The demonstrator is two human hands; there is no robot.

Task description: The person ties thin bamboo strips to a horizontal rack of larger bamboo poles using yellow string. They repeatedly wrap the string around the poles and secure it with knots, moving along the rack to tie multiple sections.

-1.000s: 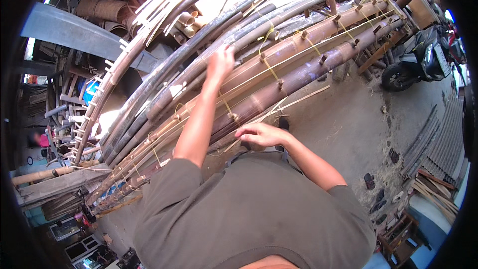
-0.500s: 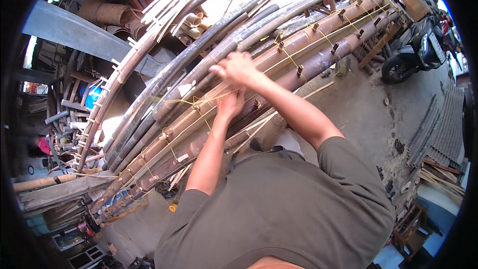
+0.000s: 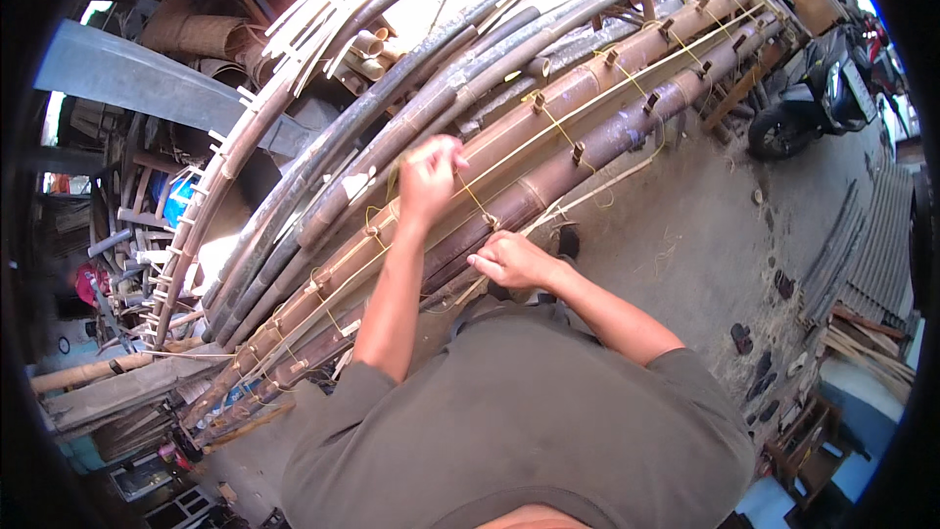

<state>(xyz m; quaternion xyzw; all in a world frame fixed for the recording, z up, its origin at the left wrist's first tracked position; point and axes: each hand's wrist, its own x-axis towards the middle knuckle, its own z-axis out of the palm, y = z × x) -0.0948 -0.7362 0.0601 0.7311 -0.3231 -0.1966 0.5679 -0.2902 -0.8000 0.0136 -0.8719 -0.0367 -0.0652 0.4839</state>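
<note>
A long stack of thick bamboo poles (image 3: 587, 108) runs from lower left to upper right, with small pegs and thin yellow bamboo strips (image 3: 548, 127) tied across it. My left hand (image 3: 429, 176) is raised over the brown poles, closed in a fist on one thin strip. Lower and closer to me, my right hand (image 3: 509, 261) rests against the nearest dark pole (image 3: 627, 132), its fingers pinched on a strip where it crosses that pole. Both forearms reach up from my grey-green shirt.
Grey curved poles (image 3: 392, 108) and split bamboo slats (image 3: 225, 176) lie beyond the stack to the left. Bare concrete ground (image 3: 705, 264) lies to the right, with a parked scooter (image 3: 813, 88) at upper right. Corrugated sheets (image 3: 871, 255) and scrap wood sit at the right edge.
My right hand has dropped from the upper poles back down to the nearest dark pole. My left hand stays up on the stack, now closed on the strip.
</note>
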